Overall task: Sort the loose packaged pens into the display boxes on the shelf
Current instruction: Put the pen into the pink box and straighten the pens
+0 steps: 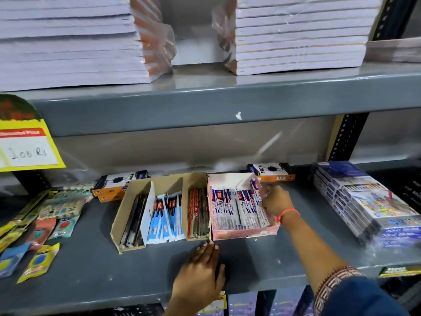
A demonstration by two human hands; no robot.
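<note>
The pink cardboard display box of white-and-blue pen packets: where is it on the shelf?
The pink cardboard display box sits mid-shelf, against the brown cardboard divided box on its left; the right hand reaches into it.

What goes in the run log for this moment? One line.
right hand: in pink box, on packaged pens | left hand: flat on shelf

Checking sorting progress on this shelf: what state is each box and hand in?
Pink cardboard display box: open, nearly full of white-blue pen packets.
Brown cardboard divided box: open, three compartments partly filled.
Right hand: gripping packets in the pink box.
Left hand: flat on the shelf, empty.
</note>
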